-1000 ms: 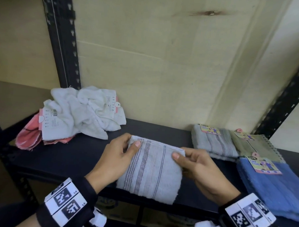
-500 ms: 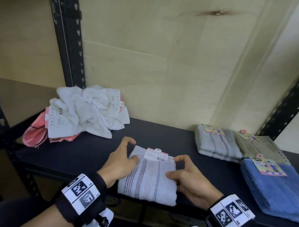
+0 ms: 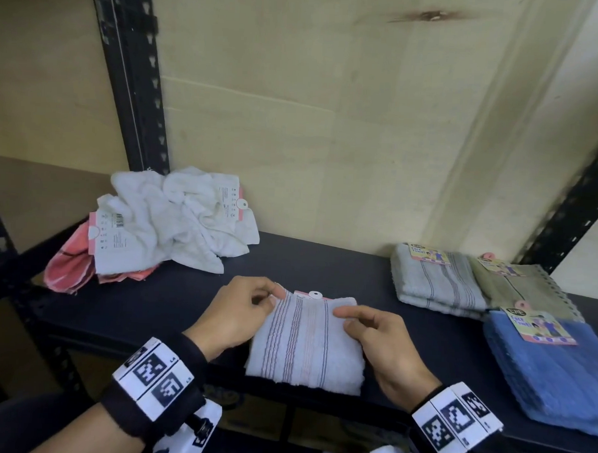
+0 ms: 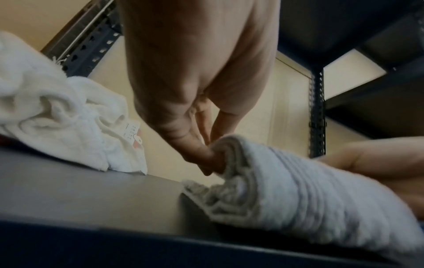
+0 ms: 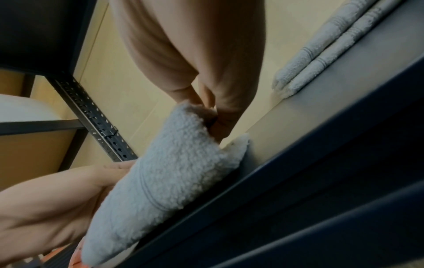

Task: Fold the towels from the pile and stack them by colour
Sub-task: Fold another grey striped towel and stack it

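A folded pale grey striped towel [image 3: 306,346] lies at the front edge of the dark shelf [image 3: 171,299]. My left hand [image 3: 242,309] pinches its far left corner, and the left wrist view shows the fingers [image 4: 201,156] on the folded towel [image 4: 298,195]. My right hand [image 3: 371,335] pinches the far right corner, with the towel [image 5: 174,170] seen close in the right wrist view. A tag with a white button [image 3: 314,294] peeks out at the far edge. The unfolded pile of white towels [image 3: 178,221] sits at the back left over a pink towel [image 3: 69,267].
Folded stacks lie at the right: a grey striped towel [image 3: 435,283], an olive towel [image 3: 521,290] and a blue towel [image 3: 555,367], each with a paper label. Black slotted uprights [image 3: 133,75] frame the shelf, with a plywood back wall [image 3: 329,125].
The near half of the towel has been folded over the tag, hiding most of it. Both hands moved from the towel's sides to its far corners.
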